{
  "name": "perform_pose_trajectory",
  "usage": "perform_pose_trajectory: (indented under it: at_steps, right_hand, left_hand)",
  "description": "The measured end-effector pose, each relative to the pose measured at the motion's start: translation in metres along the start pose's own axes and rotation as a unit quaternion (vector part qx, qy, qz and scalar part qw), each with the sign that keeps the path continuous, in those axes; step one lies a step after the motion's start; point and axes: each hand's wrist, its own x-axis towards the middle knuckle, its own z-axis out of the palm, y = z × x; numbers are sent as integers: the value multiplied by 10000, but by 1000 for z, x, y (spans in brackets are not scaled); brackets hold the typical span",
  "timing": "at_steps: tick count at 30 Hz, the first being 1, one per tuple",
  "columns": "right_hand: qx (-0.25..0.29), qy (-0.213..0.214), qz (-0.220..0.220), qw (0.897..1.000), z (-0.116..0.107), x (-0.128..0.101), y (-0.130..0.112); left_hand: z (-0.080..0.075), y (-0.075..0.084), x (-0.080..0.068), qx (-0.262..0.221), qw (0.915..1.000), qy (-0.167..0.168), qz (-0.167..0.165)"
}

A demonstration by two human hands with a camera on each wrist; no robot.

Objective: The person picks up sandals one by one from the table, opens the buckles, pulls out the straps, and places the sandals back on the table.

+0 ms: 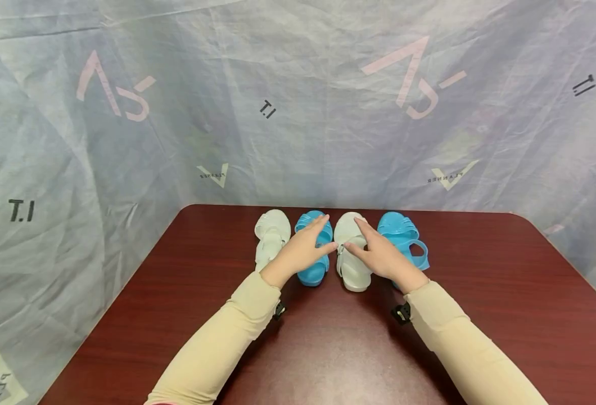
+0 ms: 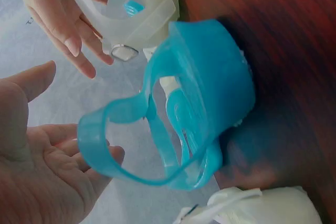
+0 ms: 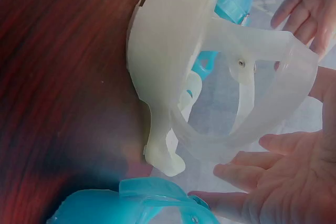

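Note:
Four jelly sandals stand in a row at the table's far middle. From the left they are a white sandal [image 1: 272,233], a blue sandal [image 1: 312,273], a second white sandal [image 1: 352,275] and a second blue sandal [image 1: 403,236]. My left hand [image 1: 305,247] lies with straight fingers over the first blue sandal [image 2: 210,93], its open palm [image 2: 42,171] beside the heel strap. My right hand [image 1: 376,253] lies with straight fingers over the second white sandal [image 3: 173,51], its palm [image 3: 283,182] by that strap. The two hands nearly meet between these shoes.
The dark red table [image 1: 328,349] has a rounded far edge, and pale printed sheeting [image 1: 298,112] hangs close behind and to both sides. Bare tabletop lies in front of the shoes and to their left and right.

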Motion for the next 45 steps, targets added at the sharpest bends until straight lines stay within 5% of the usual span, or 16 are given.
perform_pose_trajectory:
  at_steps: [32,45]
  right_hand:
    - [249,-26,434,9987,10,-9,3]
    - [1358,-275,1010,9852,5,-10,7]
  left_hand:
    - [25,9,8,-615,9971,30,-458]
    - [38,20,11,-967,9941,-30,-485]
